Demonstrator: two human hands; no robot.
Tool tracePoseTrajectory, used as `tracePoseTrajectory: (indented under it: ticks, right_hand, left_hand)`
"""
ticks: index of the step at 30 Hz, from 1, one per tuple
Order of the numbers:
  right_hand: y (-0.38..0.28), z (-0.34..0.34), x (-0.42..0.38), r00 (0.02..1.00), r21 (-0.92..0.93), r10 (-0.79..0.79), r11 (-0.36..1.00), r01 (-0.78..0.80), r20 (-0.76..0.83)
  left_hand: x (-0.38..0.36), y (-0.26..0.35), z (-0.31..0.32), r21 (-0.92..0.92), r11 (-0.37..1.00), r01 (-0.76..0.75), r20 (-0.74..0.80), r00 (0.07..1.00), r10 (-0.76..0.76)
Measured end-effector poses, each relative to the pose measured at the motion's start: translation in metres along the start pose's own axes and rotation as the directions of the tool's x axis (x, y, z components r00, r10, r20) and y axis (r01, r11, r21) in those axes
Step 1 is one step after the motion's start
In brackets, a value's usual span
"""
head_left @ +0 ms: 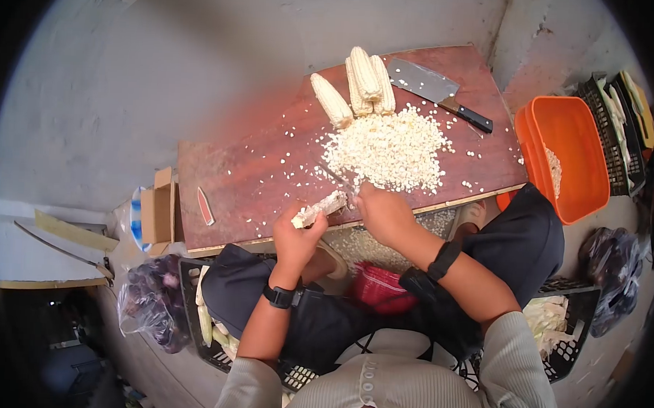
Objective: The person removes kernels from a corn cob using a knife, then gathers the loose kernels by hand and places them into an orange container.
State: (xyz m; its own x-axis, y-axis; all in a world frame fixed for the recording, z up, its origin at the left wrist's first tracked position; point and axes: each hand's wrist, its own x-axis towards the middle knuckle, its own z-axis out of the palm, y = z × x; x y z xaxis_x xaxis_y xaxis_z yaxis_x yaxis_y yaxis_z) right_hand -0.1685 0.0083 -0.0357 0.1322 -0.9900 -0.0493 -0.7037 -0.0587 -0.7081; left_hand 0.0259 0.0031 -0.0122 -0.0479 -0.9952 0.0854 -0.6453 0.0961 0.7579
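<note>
My left hand (294, 235) grips a corn cob (322, 209) by its lower end, over the table's front edge. Most of the cob's visible side looks stripped, with some kernels near my fingers. In my right hand (383, 214) is a small knife (333, 174), its thin dark blade pointing up and left near the cob's far end; the handle is hidden in my fist. Just beyond both hands lies a heap of loose white kernels (389, 150). Several whole ears of corn (365, 82) rest behind the heap, some stacked.
On the reddish table (255, 179) lie a cleaver (438, 91) at the back right and a red-and-white pointed piece (206, 206) at the left. An orange bin (573, 156) with kernels stands right. Black crates (192, 286), plastic bags (151, 298) and a cardboard box (159, 207) surround me.
</note>
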Motion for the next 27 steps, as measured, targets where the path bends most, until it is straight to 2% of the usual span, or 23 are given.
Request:
tracePoseTrajectory:
  ticks: [2,5,8,11,14,17,19,22,25,27]
  right_hand:
    - [-0.006,-0.003,-0.016,0.992,-0.116,-0.120,0.987,0.115,-0.032]
    - [-0.017,-0.003,-0.033,0.979,-0.329,-0.201,0.928,0.175,-0.045]
    - [-0.020,-0.004,-0.043,0.981,-0.376,-0.192,0.910,0.177,-0.005]
    - [-0.018,-0.001,-0.046,0.997,-0.399,-0.054,0.914,0.072,0.056]
    - [-0.011,0.005,-0.046,0.995,-0.399,-0.100,0.913,0.083,-0.021]
    - [-0.017,0.000,-0.040,0.994,-0.396,0.024,0.918,0.021,0.108]
    - [-0.019,0.000,-0.037,0.992,-0.391,0.046,0.920,0.005,0.119]
    - [-0.018,-0.001,-0.033,0.991,-0.382,0.061,0.924,-0.011,0.120]
    - [-0.019,0.004,-0.025,0.992,-0.357,0.065,0.934,-0.024,0.104]
    - [-0.013,0.012,-0.018,0.996,-0.323,0.029,0.946,-0.001,0.080]
  left_hand:
    - [0.000,0.000,0.000,0.024,1.000,-0.001,-0.003,1.000,0.001]
    - [0.000,0.004,-0.001,0.042,0.999,0.003,0.001,1.000,-0.003]
    - [0.001,0.002,0.001,0.010,1.000,0.009,0.017,1.000,-0.009]
    - [0.003,-0.004,0.005,-0.037,0.998,0.045,0.047,0.998,-0.044]
    - [0.005,-0.005,0.009,-0.035,0.997,0.062,0.086,0.995,-0.059]
    - [0.008,0.008,0.006,0.022,0.998,0.059,0.121,0.991,-0.061]
    - [0.010,0.012,0.007,0.039,0.998,0.042,0.148,0.988,-0.047]
    - [0.012,0.015,0.011,0.026,0.999,-0.020,0.130,0.991,0.016]
    - [0.012,0.015,0.011,0.126,0.989,-0.081,0.174,0.983,0.058]
    - [0.008,0.017,0.016,0.170,0.961,-0.216,0.219,0.959,0.177]
